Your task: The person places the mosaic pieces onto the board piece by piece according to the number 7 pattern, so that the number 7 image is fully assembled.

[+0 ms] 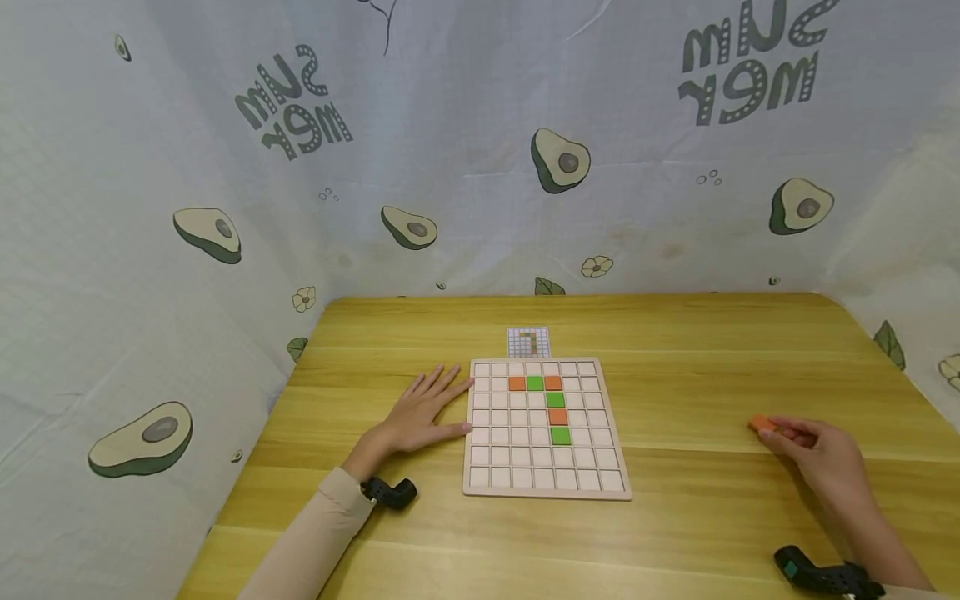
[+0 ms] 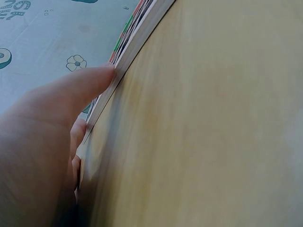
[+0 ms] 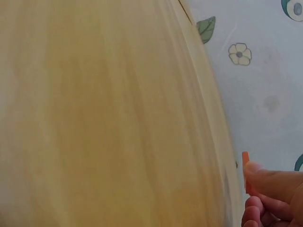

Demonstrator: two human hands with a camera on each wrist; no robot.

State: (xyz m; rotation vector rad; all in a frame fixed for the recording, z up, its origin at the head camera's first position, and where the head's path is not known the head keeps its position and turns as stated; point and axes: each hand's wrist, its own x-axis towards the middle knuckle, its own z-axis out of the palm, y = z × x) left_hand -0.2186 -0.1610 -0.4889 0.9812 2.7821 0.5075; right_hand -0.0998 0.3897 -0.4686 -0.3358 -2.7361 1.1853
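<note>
My left hand (image 1: 420,414) lies with fingers spread at the left edge of a wooden grid board (image 1: 517,479). In the left wrist view its thumb (image 2: 94,78) touches the board's side (image 2: 135,45). Three orange and three green square tiles sit in the board's cells, forming a short row with a column running down from its right end; one is a green tile (image 1: 561,436) at the column's bottom. Out to the right, my right hand (image 1: 821,454) pinches an orange tile (image 1: 761,423) between thumb and fingers. The tile appears edge-on in the right wrist view.
A small printed card (image 1: 528,342) with a grid pattern lies just behind the board. All this is on a wooden table (image 1: 675,333). A pale cloth (image 1: 465,125) printed with avocados hangs behind and beside the table. Each wrist wears a black camera band (image 1: 390,493).
</note>
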